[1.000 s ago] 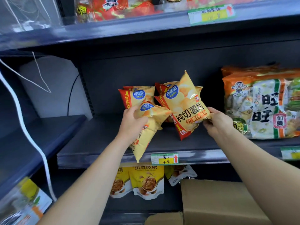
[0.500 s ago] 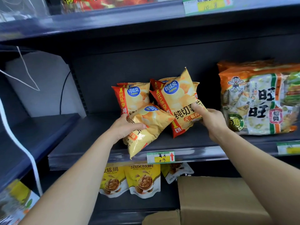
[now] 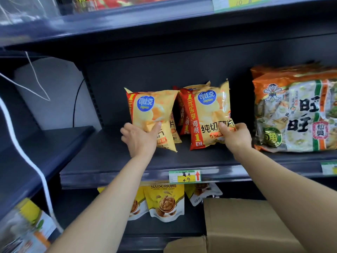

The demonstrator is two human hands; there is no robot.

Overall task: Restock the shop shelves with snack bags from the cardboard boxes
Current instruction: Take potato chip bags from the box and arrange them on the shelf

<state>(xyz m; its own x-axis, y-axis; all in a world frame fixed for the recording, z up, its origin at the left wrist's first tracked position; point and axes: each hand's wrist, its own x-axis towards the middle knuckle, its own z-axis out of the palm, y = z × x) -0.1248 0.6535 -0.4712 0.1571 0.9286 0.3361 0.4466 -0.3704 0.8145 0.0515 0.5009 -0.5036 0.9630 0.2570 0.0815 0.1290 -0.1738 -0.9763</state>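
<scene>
Two yellow potato-chip bags stand upright at the front of the dark middle shelf (image 3: 209,163). My left hand (image 3: 140,138) grips the lower part of the left chip bag (image 3: 151,110), thumb across its front. My right hand (image 3: 235,136) pinches the lower right corner of the right chip bag (image 3: 207,114). More bags of the same kind (image 3: 184,92) stand behind them, mostly hidden. A cardboard box (image 3: 246,221) sits low at the bottom right, under my right forearm.
A big orange-and-white rice-cracker pack (image 3: 295,110) fills the shelf's right side. A yellow price tag (image 3: 185,176) is clipped to the shelf edge. Walnut snack pouches (image 3: 164,201) hang on the shelf below. White cables (image 3: 23,148) hang at the left beside a lower side shelf.
The left bag, tilted over the shelf edge before, now stands upright further back. The right bag has been straightened too. The view has shifted a little upward.
</scene>
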